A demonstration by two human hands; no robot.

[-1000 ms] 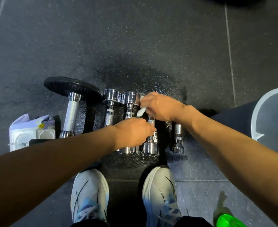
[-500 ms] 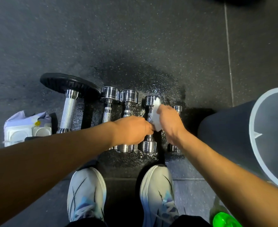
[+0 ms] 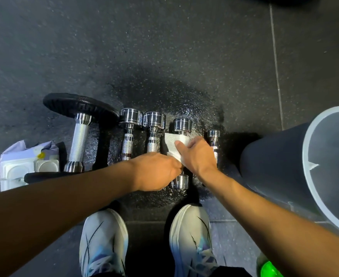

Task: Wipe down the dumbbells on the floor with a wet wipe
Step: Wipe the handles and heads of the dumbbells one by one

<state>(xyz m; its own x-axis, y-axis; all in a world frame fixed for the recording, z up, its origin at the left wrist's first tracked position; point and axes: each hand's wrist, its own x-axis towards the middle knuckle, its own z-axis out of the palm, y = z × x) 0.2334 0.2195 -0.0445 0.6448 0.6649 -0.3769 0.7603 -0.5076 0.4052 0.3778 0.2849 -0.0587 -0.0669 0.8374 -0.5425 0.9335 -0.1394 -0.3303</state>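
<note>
Dumbbells (image 3: 153, 132) lie side by side on a wet-looking patch of the dark speckled floor (image 3: 164, 47), their handles running away from the person. At the far left sits a pack of wipes (image 3: 26, 162), white and lilac, its white lid facing up and its contents out of sight. Just beside it lies the biggest dumbbell (image 3: 79, 140), with a black plate on its far end and its near end partly behind the left forearm. Next come two chrome dumbbells (image 3: 128, 132) close together, then the fourth dumbbell (image 3: 181, 124). The left hand (image 3: 156, 172) covers the near end of the third one. Its fingers curl down toward the fourth dumbbell's handle with the tips hidden, so they only seem to grip it. A white wet wipe (image 3: 173, 143) wraps that handle, held by the right hand (image 3: 199, 156) with the thumb pressed on the cloth and the fingers curled round it. Two white shoes (image 3: 104, 242) stand below the row. The smallest dumbbell (image 3: 214, 136) lies just right of the right hand, partly covered by it. Further right stands a grey bin (image 3: 274, 166), and only its grey wall shows inside. A green object (image 3: 268, 270) sits at the bottom edge.
</note>
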